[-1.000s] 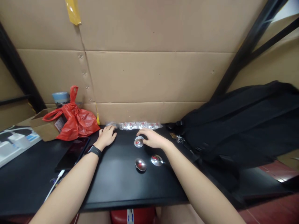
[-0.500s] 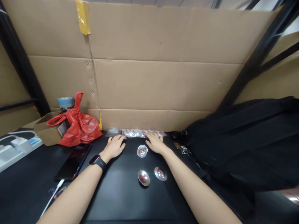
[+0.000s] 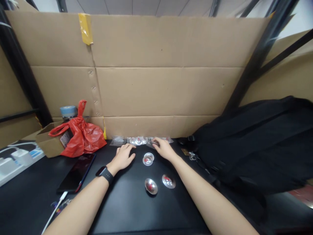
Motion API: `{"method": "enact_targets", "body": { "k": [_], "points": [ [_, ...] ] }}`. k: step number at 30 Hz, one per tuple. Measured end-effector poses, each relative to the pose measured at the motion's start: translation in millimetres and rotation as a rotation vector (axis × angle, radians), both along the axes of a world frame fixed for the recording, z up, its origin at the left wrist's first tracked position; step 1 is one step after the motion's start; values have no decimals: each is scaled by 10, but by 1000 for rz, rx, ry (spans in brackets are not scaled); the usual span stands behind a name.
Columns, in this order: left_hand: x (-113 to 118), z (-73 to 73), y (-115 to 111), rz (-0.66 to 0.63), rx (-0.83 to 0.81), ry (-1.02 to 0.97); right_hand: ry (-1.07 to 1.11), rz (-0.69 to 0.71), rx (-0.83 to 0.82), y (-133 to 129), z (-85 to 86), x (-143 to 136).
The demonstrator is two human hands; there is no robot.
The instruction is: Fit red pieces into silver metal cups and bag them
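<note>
My right hand [image 3: 165,149] is at the row of clear plastic packets [image 3: 139,141] along the cardboard wall. Its thumb and fingers close on one clear packet [image 3: 151,143], whose contents are partly hidden by the fingers. My left hand [image 3: 123,157], with a dark watch on the wrist, rests on the black table, fingers spread and holding nothing. Between the forearms lie shiny domed metal discs with red centres: an overlapping pair [image 3: 148,159] near the right hand, a tilted one [image 3: 151,186] closer to me, and a flatter one [image 3: 168,181] beside my right forearm.
Left of my arm are a dark phone [image 3: 77,173] on a white cable, a red plastic bag [image 3: 84,137], a small cardboard box [image 3: 50,142] and a white power strip [image 3: 22,161]. A large black bag [image 3: 256,143] covers the right side. Cardboard [image 3: 158,91] walls off the back.
My right hand's fingers have curled onto a packet, which now tilts up from the row. My left hand has shifted slightly right and towards me. The camera view has tipped upward.
</note>
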State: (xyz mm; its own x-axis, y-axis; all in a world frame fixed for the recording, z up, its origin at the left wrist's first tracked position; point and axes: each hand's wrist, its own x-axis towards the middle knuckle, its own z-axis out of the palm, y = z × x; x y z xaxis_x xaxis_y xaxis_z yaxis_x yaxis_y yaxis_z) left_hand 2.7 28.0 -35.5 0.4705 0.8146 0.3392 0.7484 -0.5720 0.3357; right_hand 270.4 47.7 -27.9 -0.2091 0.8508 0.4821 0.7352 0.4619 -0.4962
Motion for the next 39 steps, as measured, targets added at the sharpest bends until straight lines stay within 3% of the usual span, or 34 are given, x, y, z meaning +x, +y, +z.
{"method": "enact_targets", "body": {
  "k": [4,8,11,18,22,27,30,32,39],
  "points": [
    [74,30,-109,-36,-31,-49,280,-24,59,-95,164,46],
    [110,70,-202,-62,-28,-84,485,113,-107,-202,289,120],
    [111,92,-245,-72,-6,-89,448,166,-176,-269,323,157],
    [99,171,-321,-74,-1,-99,457,144,-204,-335,380,201],
    [114,175,-345,-110,-5,-82,300,164,-249,-349,414,264],
    [149,135,-353,-161,-40,-60,152,225,-533,-377,344,362],
    [164,136,-364,-153,-69,-51,104,136,-700,-362,260,386],
    [173,150,-382,-157,-86,-48,71,115,-715,-344,217,365],
    [248,231,-525,-232,-67,-94,83,240,-618,-335,217,267]
  ]
}}
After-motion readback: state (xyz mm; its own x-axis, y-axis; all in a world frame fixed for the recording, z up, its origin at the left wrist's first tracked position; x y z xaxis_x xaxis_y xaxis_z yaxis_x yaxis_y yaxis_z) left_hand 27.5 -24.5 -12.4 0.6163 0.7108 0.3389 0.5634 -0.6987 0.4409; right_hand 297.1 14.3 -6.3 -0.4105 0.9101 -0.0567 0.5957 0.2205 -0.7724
